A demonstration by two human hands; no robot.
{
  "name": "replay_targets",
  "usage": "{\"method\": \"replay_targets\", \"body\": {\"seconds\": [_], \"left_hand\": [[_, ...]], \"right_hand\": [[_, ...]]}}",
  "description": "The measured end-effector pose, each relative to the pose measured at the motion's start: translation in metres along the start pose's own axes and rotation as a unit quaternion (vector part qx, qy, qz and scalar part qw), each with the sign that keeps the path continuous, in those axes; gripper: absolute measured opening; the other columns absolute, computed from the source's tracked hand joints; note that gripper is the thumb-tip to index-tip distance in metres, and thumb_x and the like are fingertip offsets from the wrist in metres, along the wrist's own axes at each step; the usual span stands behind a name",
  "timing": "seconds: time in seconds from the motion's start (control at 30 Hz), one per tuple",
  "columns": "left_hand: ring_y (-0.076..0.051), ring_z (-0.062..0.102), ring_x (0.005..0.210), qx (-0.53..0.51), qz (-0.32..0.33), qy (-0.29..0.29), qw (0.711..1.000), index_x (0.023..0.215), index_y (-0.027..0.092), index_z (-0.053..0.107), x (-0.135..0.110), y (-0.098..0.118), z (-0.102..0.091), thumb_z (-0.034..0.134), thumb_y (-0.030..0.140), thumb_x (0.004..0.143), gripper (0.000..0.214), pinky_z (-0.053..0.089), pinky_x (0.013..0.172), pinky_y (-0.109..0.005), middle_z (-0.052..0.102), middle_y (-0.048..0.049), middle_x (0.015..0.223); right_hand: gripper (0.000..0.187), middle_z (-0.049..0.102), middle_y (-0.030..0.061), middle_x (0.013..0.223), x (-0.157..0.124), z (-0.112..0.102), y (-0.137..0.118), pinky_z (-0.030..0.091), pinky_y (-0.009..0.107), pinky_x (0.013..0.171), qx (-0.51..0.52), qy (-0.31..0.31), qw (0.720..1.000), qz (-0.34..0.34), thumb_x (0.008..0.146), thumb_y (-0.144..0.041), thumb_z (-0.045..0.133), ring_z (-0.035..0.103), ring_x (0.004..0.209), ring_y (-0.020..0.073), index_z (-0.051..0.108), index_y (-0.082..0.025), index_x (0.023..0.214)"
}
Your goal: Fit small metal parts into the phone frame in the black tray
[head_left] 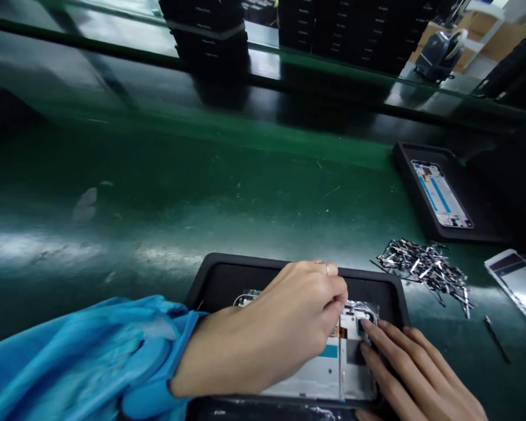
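Observation:
A phone frame (350, 374) lies in a black tray (219, 278) at the near edge of the green belt. My left hand (284, 321), in a blue sleeve, reaches across the frame with its fingers pinched together near the frame's top edge; whether a small part sits between them I cannot tell. My right hand (416, 374) rests flat on the frame's right side, its fingertips pressing near the top corner. Both hands hide much of the frame.
A heap of small metal parts (425, 272) lies right of the tray. A second black tray (473, 228) holding another phone frame (440, 193) sits at the far right. A thin dark tool (496, 339) and a foil bag (519, 286) lie nearby. Black stacks (210, 29) stand behind.

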State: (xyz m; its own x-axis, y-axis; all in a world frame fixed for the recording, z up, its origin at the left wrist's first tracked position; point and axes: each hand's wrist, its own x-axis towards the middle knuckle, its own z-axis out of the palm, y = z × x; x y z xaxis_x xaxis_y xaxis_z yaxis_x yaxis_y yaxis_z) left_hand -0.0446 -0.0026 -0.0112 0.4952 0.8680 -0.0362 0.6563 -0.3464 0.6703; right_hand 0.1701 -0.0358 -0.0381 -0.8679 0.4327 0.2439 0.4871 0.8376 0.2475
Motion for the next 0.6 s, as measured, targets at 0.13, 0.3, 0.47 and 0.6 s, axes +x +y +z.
{"method": "replay_targets", "body": {"seconds": [0.13, 0.3, 0.47, 0.6], "left_hand": [[-0.017, 0.046, 0.078, 0.145, 0.129, 0.032, 0.980, 0.070, 0.014, 0.052, -0.002, -0.005, 0.013, 0.046, 0.009, 0.077, 0.010, 0.037, 0.067, -0.028, 0.052, -0.0036, 0.081], [-0.019, 0.049, 0.077, 0.170, 0.124, 0.062, 0.976, 0.065, 0.015, 0.051, 0.000, -0.001, 0.015, 0.044, 0.016, 0.073, 0.011, 0.038, 0.071, -0.031, 0.052, -0.0033, 0.076], [-0.019, 0.048, 0.073, 0.166, 0.109, 0.060, 0.978, 0.058, 0.017, 0.046, 0.001, 0.004, 0.017, 0.046, 0.017, 0.067, 0.009, 0.038, 0.071, -0.033, 0.051, -0.0024, 0.072], [-0.019, 0.049, 0.073, 0.156, 0.082, 0.073, 0.982, 0.061, 0.017, 0.047, -0.002, 0.001, 0.023, 0.046, 0.019, 0.068, 0.008, 0.037, 0.078, -0.038, 0.051, -0.0025, 0.074]], "right_hand": [[0.029, 0.063, 0.0019, 0.100, 0.003, -0.002, 0.005, 0.041, 0.034, 0.081, 0.043, 0.018, 0.999, 0.026, 0.090, -0.035, 0.036, 0.058, 0.091, 0.0175, 0.057, -0.017, 0.099], [0.021, 0.065, 0.0042, 0.093, 0.003, -0.002, 0.007, 0.043, 0.033, 0.079, 0.041, 0.027, 0.998, 0.029, 0.085, -0.021, 0.045, 0.060, 0.084, 0.0179, 0.059, -0.014, 0.099], [0.020, 0.065, 0.0016, 0.097, 0.010, 0.002, -0.007, 0.042, 0.033, 0.080, 0.078, 0.069, 0.988, 0.113, 0.087, -0.019, 0.041, 0.060, 0.085, 0.0176, 0.060, -0.017, 0.093], [0.020, 0.065, -0.0015, 0.097, 0.013, 0.005, -0.015, 0.041, 0.034, 0.080, 0.077, 0.081, 0.986, 0.124, 0.088, -0.019, 0.039, 0.060, 0.084, 0.0181, 0.060, -0.017, 0.088]]}}
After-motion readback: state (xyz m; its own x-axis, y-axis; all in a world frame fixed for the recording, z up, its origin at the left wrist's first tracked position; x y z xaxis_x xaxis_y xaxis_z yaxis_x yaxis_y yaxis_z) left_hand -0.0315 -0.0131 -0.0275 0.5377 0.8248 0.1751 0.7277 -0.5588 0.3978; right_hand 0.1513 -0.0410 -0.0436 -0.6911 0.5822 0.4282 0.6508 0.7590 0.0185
